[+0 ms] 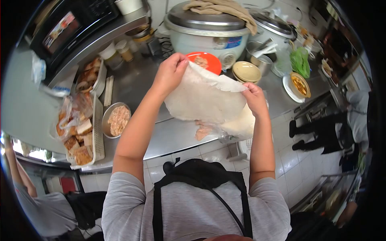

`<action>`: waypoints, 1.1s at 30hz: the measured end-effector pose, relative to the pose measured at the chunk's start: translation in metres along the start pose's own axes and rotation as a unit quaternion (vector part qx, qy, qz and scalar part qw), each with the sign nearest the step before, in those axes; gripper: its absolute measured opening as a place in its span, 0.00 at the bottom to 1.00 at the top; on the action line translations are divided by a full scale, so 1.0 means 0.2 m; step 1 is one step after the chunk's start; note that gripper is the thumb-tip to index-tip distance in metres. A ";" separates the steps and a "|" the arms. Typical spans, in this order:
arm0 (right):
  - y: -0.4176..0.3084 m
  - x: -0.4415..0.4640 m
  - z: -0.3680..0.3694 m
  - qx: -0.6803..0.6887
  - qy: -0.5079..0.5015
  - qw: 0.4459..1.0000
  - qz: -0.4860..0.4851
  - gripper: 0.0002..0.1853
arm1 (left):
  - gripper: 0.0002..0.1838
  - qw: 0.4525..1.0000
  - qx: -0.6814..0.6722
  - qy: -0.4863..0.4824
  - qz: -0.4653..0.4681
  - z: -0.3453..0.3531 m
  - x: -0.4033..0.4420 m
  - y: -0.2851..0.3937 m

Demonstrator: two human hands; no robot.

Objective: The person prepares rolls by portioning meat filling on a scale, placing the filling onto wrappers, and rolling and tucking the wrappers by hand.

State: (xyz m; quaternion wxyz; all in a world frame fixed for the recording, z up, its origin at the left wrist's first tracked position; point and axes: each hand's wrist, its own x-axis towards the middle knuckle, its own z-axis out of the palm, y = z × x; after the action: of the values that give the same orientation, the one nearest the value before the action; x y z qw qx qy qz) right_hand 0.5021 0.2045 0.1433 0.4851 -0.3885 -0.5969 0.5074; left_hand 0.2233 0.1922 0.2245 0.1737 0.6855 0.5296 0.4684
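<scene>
A thin, off-white wrapper sheet (205,96) hangs stretched between my two hands above the steel counter. My left hand (173,70) pinches its upper left corner. My right hand (254,96) pinches the upper right edge. The sheet's top edge is creased and slightly ragged. Beneath it lies a yellowish pile of similar sheets (243,122), partly hidden, with clear plastic at its edge. Beside that pile is a flat piece of pink meat or filling (203,130). Behind the sheet, an orange plate (215,64) holds some pale pink filling.
Left of my arm are a metal bowl of minced filling (119,119) and a white basket (97,136) near browned blocks. A large cooker (207,38) stands behind. Stacked bowls (247,72) and a small food bowl (299,85) sit right. Other people (48,213) stand on both sides.
</scene>
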 end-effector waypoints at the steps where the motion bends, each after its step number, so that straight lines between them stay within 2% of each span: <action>1: -0.02 0.03 0.04 0.003 -0.030 1.000 0.006 0.02 | 0.06 1.000 -0.012 0.009 -0.021 -0.06 -0.06 -0.03; 3: -0.04 0.07 0.14 -0.070 -0.063 0.995 -0.035 0.03 | 0.05 0.997 -0.038 0.031 -0.065 -0.16 -0.19 -0.10; 8: -0.21 0.25 0.44 -0.203 -0.136 0.955 -0.166 0.04 | 0.05 0.951 -0.231 0.075 -0.192 -0.24 -0.68 -0.24; 10: -0.29 0.36 0.71 -0.321 -0.197 0.885 -0.275 0.05 | 0.05 0.909 -0.297 0.098 -0.275 -0.22 -0.90 -0.28; 12: -0.31 0.36 1.10 -0.337 -0.281 0.844 -0.310 0.06 | 0.04 0.869 -0.338 0.135 -0.335 -0.15 -1.10 -0.35; 13: -0.28 0.34 1.29 -0.372 -0.351 0.804 -0.303 0.08 | 0.03 0.848 -0.369 0.146 -0.351 -0.12 -1.20 -0.39; 16: -0.19 0.18 1.65 -0.449 -0.484 0.680 -0.320 0.14 | 0.05 0.806 -0.359 -0.027 -0.470 -0.10 -1.46 -0.49; 19: -0.13 0.15 1.70 -0.342 -0.498 0.733 -0.312 0.15 | 0.07 0.856 -0.245 -0.071 -0.449 -0.22 -1.56 -0.50; 20: -0.10 0.17 1.67 -0.317 -0.475 0.762 -0.306 0.15 | 0.12 0.883 -0.208 -0.031 -0.419 -0.24 -1.61 -0.56; 22: 0.05 0.22 1.54 -0.292 -0.423 0.829 -0.222 0.16 | 0.14 0.961 0.036 0.029 -0.273 -0.36 -1.59 -0.55; 23: 0.12 0.22 1.47 -0.340 -0.404 0.831 -0.176 0.17 | 0.16 0.967 0.160 0.059 -0.188 -0.42 -1.57 -0.56; 24: 0.18 0.18 1.38 -0.387 -0.382 0.829 -0.130 0.17 | 0.21 0.964 0.190 0.052 -0.177 -0.46 -1.57 -0.60; 28: 0.42 -0.08 1.15 -0.425 -0.399 0.812 -0.013 0.24 | 0.22 0.955 0.261 -0.030 -0.138 -0.55 -1.54 -0.75; 31: 0.38 -0.35 1.15 -0.471 -0.373 0.789 -0.132 0.27 | 0.17 0.960 0.266 -0.068 -0.052 -0.58 -1.55 -0.87; 33: 0.38 -0.48 1.19 -0.459 -0.357 0.790 -0.194 0.24 | 0.13 0.964 0.258 -0.064 -0.009 -0.59 -1.53 -0.92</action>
State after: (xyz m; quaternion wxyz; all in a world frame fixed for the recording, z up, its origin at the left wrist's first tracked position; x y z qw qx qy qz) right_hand 0.2907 0.0715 0.0472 0.0907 -0.2325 -0.9530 0.1717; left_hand 0.0220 -0.0410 0.0081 0.0282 0.7310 0.6263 0.2692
